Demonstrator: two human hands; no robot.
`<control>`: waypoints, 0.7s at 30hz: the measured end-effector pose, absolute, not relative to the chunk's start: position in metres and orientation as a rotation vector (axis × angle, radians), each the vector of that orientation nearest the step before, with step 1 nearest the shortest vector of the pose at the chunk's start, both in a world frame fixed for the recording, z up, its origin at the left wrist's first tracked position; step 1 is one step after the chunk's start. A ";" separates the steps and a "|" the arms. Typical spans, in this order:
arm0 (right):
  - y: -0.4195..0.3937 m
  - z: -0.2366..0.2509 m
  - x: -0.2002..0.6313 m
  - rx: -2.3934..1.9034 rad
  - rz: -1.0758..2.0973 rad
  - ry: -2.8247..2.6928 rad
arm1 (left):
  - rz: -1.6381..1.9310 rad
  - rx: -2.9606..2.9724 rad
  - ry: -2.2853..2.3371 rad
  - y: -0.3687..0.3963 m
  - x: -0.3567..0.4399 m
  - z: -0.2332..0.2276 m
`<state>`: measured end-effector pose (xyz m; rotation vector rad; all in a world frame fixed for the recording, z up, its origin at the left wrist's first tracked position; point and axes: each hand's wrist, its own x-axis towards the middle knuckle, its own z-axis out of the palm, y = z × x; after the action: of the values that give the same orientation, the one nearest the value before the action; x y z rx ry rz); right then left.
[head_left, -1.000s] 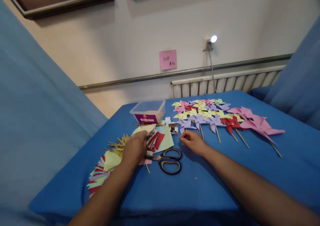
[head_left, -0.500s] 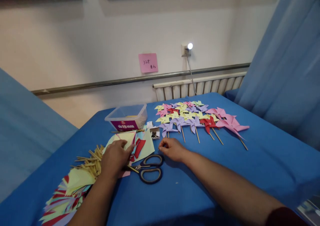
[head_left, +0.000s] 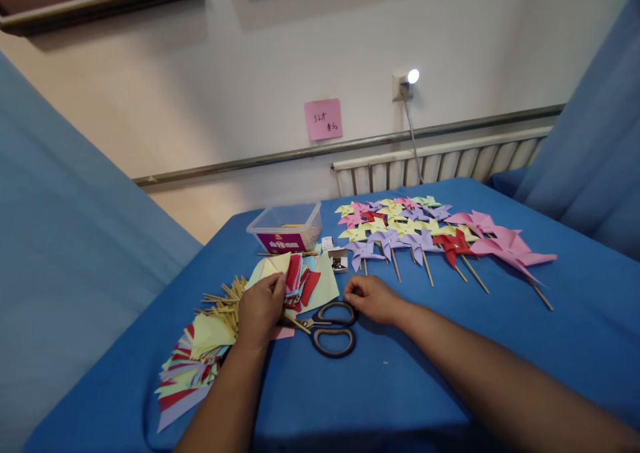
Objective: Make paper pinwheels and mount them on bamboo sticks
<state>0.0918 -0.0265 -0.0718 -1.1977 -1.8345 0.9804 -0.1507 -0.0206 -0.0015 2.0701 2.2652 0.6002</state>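
Observation:
My left hand (head_left: 260,309) is closed on a pale yellow sheet of paper (head_left: 275,265), thumb and fingers pinching its near edge over the pile of coloured papers (head_left: 305,286). My right hand (head_left: 375,298) rests on the cloth with its fingertips pinched together; whatever they hold, if anything, is too small to make out. Between the hands lie dark-handled scissors (head_left: 336,341), blades under or beside the left hand. A small open box (head_left: 338,261) of shiny metal bits stands just beyond the right fingertips.
Finished paper pinwheels (head_left: 420,243) on sticks spread across the back right. Behind the papers stands a clear plastic tub (head_left: 285,229). Wooden sticks (head_left: 225,306) and fanned paper pieces (head_left: 190,366) lie at left on the blue cloth (head_left: 400,393). Curtains (head_left: 75,239) hang at both sides.
The left fingers have closed on the yellow sheet and lifted its edge slightly, baring more red paper beneath. My right hand stays pinched near the scissors. The view has turned a little left.

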 end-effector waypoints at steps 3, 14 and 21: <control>-0.027 -0.069 0.093 -1.209 0.980 -1.839 | 0.574 2.086 2.313 -0.022 -0.149 0.001; -0.027 -0.072 0.095 -1.203 1.039 -1.831 | 0.755 1.897 2.287 -0.019 -0.153 -0.001; -0.026 -0.073 0.095 -1.163 1.036 -1.835 | 0.936 1.785 2.239 -0.008 -0.168 0.002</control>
<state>0.0953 -0.0262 -0.0732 -1.1629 -1.8353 1.0365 -0.1682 -0.0084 0.0019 1.7849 2.2393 0.9365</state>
